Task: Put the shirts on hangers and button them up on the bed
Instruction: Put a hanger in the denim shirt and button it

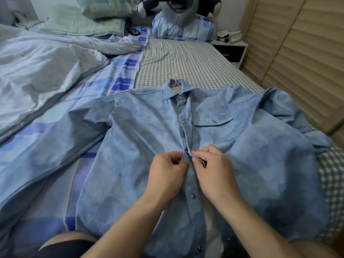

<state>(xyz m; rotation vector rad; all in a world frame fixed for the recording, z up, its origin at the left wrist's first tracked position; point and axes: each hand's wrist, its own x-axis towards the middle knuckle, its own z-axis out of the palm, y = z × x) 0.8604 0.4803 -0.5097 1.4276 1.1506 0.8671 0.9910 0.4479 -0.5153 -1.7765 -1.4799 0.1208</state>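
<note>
Bed (pixel 186 56): blue shirt (pixel 141 131) flat on it, collar at 12 o'clock, hem at 6. Pink hanger (pixel 174 79) hook protrudes from collar. Placket runs 12–6; upper snaps apparently closed, lower ones open. Left hand (pixel 167 170) pinches left placket edge; right hand (pixel 214 168) pinches right edge, mid-placket. Hands nearly touching. Next snap (pixel 193 196) lies at 6 from grip, equally near both hands.

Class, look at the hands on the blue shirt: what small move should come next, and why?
Probably press the two placket edges together to close this snap. Both hands, left hand and right hand, pinch the blue shirt at its placket mid-chest; snaps above look closed, and the front below gapes open.
</note>
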